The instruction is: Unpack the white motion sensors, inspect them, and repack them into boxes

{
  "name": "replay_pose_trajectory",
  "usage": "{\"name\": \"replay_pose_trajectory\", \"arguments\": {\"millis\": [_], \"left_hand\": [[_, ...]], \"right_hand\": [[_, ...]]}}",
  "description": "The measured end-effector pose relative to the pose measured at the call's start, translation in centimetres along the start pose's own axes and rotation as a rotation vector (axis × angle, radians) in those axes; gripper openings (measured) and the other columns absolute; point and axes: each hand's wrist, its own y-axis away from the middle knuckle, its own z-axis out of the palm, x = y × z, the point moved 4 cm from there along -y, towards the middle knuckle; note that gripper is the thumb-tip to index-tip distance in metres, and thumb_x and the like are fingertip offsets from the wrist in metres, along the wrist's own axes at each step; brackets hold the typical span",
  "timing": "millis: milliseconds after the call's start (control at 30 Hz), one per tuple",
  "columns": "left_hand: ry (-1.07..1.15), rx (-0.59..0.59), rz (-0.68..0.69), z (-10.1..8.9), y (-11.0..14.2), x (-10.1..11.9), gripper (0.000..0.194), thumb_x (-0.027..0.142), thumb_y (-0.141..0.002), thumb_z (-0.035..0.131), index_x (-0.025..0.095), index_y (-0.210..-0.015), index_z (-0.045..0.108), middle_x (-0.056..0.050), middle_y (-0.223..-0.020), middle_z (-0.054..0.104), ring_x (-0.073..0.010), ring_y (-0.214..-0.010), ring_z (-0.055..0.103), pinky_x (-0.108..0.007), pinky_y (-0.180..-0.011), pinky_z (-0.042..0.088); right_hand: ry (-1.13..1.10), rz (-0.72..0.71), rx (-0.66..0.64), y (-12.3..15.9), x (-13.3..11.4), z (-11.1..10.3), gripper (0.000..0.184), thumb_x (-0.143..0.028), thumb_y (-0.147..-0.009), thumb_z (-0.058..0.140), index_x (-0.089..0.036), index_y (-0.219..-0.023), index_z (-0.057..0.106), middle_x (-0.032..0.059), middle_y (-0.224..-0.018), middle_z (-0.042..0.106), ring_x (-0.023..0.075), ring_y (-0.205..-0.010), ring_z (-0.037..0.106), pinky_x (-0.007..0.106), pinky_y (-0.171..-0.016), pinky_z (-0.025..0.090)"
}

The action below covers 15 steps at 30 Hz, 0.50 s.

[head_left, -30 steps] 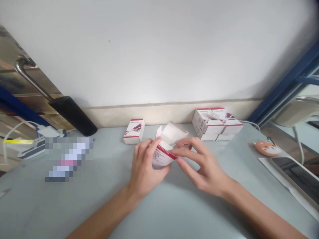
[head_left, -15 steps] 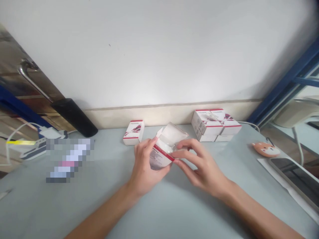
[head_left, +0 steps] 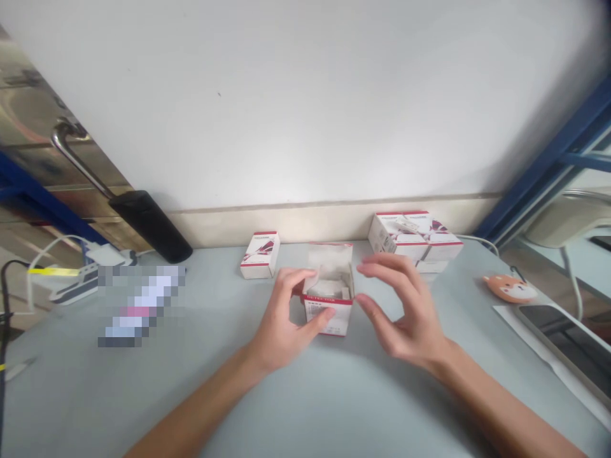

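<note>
A white and red cardboard box (head_left: pixel 329 317) stands upright in front of me with its lid flap raised at the back. Something whitish lies inside it, too blurred to name. My left hand (head_left: pixel 289 318) grips the box from the left, thumb on the front face and fingers at the left side. To the right of the box, my right hand (head_left: pixel 405 305) holds nothing; its thumb and fingers are spread apart, close to the box's right edge.
A single closed box (head_left: pixel 259 254) stands behind on the left; several stacked boxes (head_left: pixel 405 232) are at the back right. On the right lie an orange animal-face pouch (head_left: pixel 510 288) and a phone (head_left: pixel 563 343). A black cylinder (head_left: pixel 150 226) and a power strip (head_left: pixel 79 286) are at left.
The box has gone from tilted to upright and shifted slightly right. My right hand has let go of its edge and moved off to the right, fingers opening. The left hand still holds on.
</note>
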Motion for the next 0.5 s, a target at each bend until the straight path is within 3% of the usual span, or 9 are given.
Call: {"name": "replay_pose_trajectory", "arguments": {"millis": [200, 333, 500], "left_hand": [[-0.079, -0.085, 0.019, -0.5, -0.4, 0.6, 0.071, 0.025, -0.095, 0.074, 0.037, -0.158, 0.043, -0.01, -0.129, 0.063, -0.0232, -0.107, 0.066, -0.04, -0.093, 0.061], [-0.064, -0.118, 0.046, -0.6, -0.5, 0.7, 0.065, 0.024, -0.095, 0.075, 0.036, -0.152, 0.046, -0.007, -0.122, 0.063, -0.0199, -0.099, 0.066, -0.037, -0.09, 0.061], [0.028, -0.011, -0.028, -0.4, 0.3, -0.3, 0.073, 0.025, -0.089, 0.081, 0.033, -0.147, 0.037, -0.008, -0.13, 0.061, -0.02, -0.104, 0.069, -0.033, -0.084, 0.063]], "right_hand": [[0.316, 0.167, 0.222, -1.2, 3.7, -3.5, 0.033, -0.025, -0.097, 0.063, -0.027, -0.13, 0.067, 0.0149, -0.129, 0.067, 0.0334, -0.123, 0.066, 0.056, -0.106, 0.055], [0.552, 0.295, 0.108, -0.6, 7.6, -3.8, 0.04, -0.033, -0.1, 0.062, -0.026, -0.139, 0.066, 0.0165, -0.145, 0.063, 0.0369, -0.136, 0.06, 0.059, -0.113, 0.049], [0.681, 0.337, -0.072, 0.8, 10.5, -2.9, 0.047, -0.042, -0.103, 0.058, -0.026, -0.147, 0.061, 0.0146, -0.151, 0.062, 0.0392, -0.14, 0.057, 0.062, -0.115, 0.046]]}}
